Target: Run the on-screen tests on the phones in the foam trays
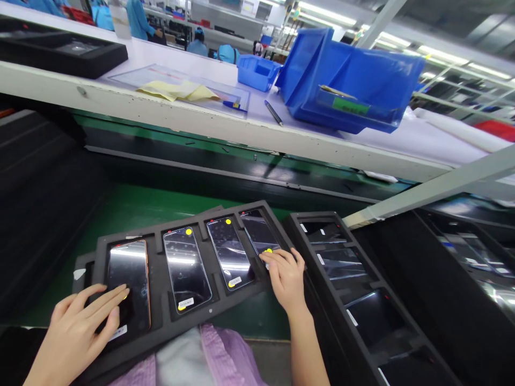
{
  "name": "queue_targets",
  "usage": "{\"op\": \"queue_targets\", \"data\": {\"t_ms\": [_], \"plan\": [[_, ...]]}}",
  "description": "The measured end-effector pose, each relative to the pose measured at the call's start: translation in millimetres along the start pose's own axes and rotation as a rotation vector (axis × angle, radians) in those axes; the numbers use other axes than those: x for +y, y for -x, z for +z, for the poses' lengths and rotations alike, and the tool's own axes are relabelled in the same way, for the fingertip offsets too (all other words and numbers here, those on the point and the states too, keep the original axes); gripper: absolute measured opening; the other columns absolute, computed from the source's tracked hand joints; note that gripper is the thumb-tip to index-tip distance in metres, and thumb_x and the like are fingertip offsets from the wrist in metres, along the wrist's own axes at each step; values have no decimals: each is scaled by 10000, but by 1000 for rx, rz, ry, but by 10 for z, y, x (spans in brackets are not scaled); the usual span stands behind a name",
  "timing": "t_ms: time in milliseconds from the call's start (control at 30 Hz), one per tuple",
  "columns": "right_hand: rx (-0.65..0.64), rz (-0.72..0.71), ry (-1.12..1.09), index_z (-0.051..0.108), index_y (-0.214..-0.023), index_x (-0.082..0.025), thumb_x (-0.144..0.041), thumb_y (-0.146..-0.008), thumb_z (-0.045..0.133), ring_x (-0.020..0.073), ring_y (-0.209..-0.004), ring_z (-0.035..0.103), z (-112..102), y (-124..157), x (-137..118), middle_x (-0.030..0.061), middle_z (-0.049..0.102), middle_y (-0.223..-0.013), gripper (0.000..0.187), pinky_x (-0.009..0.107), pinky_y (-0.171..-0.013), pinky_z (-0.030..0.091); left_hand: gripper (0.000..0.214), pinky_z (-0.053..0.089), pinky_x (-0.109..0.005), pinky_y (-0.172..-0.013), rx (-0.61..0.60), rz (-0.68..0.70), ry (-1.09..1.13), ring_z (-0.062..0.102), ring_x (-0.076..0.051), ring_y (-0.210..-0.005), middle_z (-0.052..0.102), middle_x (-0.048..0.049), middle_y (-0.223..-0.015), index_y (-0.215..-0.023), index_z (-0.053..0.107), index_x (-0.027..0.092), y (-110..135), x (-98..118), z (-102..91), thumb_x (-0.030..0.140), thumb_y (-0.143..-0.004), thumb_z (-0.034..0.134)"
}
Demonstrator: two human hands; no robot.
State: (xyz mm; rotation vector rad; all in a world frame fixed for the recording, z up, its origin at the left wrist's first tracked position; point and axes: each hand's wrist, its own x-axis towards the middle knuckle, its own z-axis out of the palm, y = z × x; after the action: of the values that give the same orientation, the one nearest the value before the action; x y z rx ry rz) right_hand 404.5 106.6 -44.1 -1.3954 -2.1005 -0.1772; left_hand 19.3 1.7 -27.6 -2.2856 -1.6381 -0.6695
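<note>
A black foam tray (161,316) holds a row of smartphones in separate slots, tilted in front of my lap. My left hand (86,321) lies over the leftmost phone (134,268), which has an orange edge; its fingers are stretched out, with a yellow dot by the fingertips. My right hand (287,276) rests fingers-down on the lower end of the rightmost phone (257,228), beside another yellow dot. The two middle phones, a left one (187,273) and a right one (229,249), each carry yellow round stickers and a small white label.
To the right, another black tray (298,230) holds several dark phones. Ahead runs a white-edged bench (225,115) bearing a big blue bin (354,80), a small blue bin (257,72), a pen (274,113) and yellow paper (177,90). A slanted pale post (434,187) stands at right.
</note>
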Motion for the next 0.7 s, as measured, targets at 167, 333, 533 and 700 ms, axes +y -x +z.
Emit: {"op": "queue_targets", "data": {"t_ms": [167,333,533,700], "plan": [[-48,-137,-168,676,-896,-232,-191,-939,314,131,-912,544,103,-86,-365,-44,687,-907,367,386,-1040,221,334,347,-326,-801,-146,266,174,564,-200,-947,688,41,-1032,-1096,639,301,-536,132,135,212,-839,445],[-105,-153,-183,672,-853,-223,-180,-936,315,126,-866,539,225,-133,-442,-39,686,-867,369,382,-1021,231,279,328,-319,-727,-307,422,238,532,-190,-852,684,-29,-841,-914,656,207,-932,319,350,161,-883,383],[-101,-138,-219,672,-852,-220,-182,-933,325,127,-859,540,249,-105,-435,-33,687,-877,358,394,-1027,224,259,308,-315,-684,-345,403,235,500,-191,-803,627,-42,-711,-894,640,192,-909,328,427,193,-898,381],[-78,-117,-295,670,-891,-230,-172,-929,326,130,-900,538,263,-116,-405,-35,685,-897,351,392,-1024,222,294,312,-313,-685,-344,359,227,510,-185,-795,665,-45,-806,-993,639,203,-906,303,397,185,-906,359]]}}
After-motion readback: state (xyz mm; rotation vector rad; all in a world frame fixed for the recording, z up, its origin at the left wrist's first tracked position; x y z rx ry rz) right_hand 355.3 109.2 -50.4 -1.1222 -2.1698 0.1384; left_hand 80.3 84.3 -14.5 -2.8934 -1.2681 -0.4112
